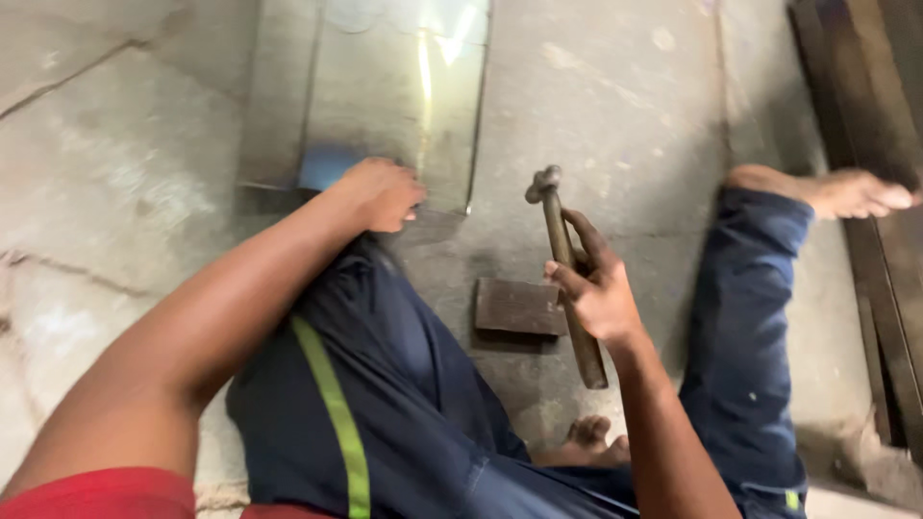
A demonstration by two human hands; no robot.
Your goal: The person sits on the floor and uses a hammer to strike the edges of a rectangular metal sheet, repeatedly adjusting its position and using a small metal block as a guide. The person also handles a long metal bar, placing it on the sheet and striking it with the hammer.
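Nearest cam: person sat on concrete floor (125, 144), legs in dark blue work trousers (404, 404) w/ yellow-green stripe, bare foot (591, 442) tucked in just below the work area.

R hand (598, 288) was closed round the hammer (567, 274) approx mid-handle, fingers wrapped, head end raised and pointing away from the body. Handle looked like worn wood, dark and smooth; head small, rounded, dull metal.

Just beside that hand, on the floor: flat rectangular metal block (517, 308), brown/rusty, matte, square edges. Prob serves as an anvil, my guess only.

L hand (383, 194) lay palm-down, fingers curled, pressing on the near edge of the sheet metal piece (385, 96). Not gripping, more pinning. Sheet was thin, grey, semi-shiny w/ bright glare streak, folded edges visible, lying flat farther out on the floor.

Risks as I judged them:
- L fingers sat on the sheet edge, close to any strike zone; a mis-hit would catch them.
- Thin sheet edges likely sharp, bare hands = cut risk.
- Bare feet near block + hammer; a dropped tool or slipping block would land on toes.
- Mid-handle grip gives less control at head.

Farthest: other bare foot (846, 192) out right, beside dark metal bars (865, 96) along the wall side.
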